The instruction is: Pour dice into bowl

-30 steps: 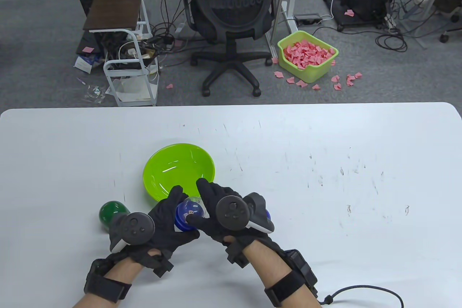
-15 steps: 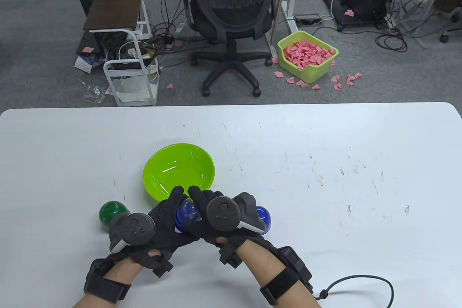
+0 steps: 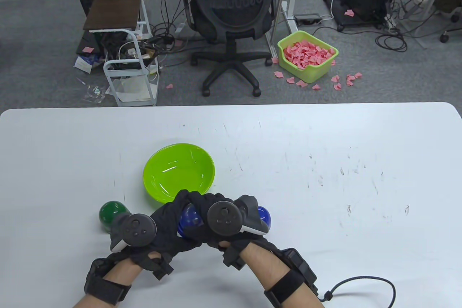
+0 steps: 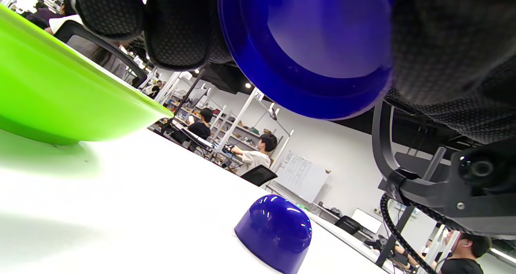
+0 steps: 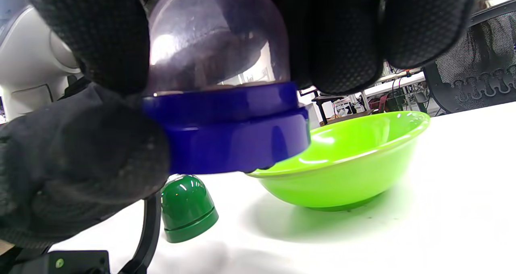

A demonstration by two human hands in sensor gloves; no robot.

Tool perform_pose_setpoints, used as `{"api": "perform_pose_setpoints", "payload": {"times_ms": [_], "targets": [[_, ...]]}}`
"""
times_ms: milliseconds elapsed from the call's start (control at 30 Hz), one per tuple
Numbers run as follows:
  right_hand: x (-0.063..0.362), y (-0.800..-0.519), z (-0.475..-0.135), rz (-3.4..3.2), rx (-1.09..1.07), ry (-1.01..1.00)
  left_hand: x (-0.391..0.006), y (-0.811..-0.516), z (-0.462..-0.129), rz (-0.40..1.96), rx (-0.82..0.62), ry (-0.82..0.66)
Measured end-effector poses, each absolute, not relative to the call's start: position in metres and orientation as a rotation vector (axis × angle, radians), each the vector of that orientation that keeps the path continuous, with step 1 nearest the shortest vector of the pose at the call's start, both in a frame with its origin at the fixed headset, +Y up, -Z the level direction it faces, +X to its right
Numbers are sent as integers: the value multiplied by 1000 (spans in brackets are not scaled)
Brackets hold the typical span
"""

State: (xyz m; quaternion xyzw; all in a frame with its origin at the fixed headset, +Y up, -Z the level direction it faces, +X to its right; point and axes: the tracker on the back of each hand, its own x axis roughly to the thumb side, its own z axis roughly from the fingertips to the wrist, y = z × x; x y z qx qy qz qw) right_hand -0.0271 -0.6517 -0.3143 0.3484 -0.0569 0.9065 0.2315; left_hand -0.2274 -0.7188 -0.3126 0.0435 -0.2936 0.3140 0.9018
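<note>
While both gloved hands met near the front edge of the table [image 3: 325, 134], the left hand [image 3: 164, 223] cupped the blue base [image 4: 310, 44] of a dice cup from below and the side, thumb and palm wrapped against it. The right hand [image 3: 213, 214] came over the top, its fingers [image 5: 342, 32] curled down around the clear dome [image 5: 217, 40] that sat on that base, so the two hands pressed together on the one cup. In the right wrist view the dome stood upright on the blue base [image 5: 234, 133], and the cup was held off the table, just beside the near rim of the bowl. Whether any dice lay inside, the frames could not tell; the dome showed only glare and shadow.

Right there beyond the fingertips sat the green bowl [image 3: 178, 172], upright on the table, its near edge partly covered by the hands in the table view. From the left wrist camera its green wall [image 4: 60, 96] filled the left side, resting on the white surface.

Off to the right of the hands, just behind the right tracker, a blue dome-shaped cover [image 3: 264, 216] sat open side down on the table, apart from the held cup; the left wrist view caught it [image 4: 276, 235] clearly. To the left, a green dice cup [image 3: 110, 214] stood on its own base, partly hidden by the left tracker, and appeared upright in the right wrist view [image 5: 187, 207].
</note>
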Motion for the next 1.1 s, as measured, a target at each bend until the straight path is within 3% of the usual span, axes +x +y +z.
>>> {"api": "perform_pose_setpoints", "payload": {"times_ms": [400, 1100], "targets": [[-3, -644, -315, 2419, 894, -296, -232, -723, -315, 633, 117, -581], [109, -659, -343, 2657, 488, -504, -242, -720, -318, 649, 130, -533]]}}
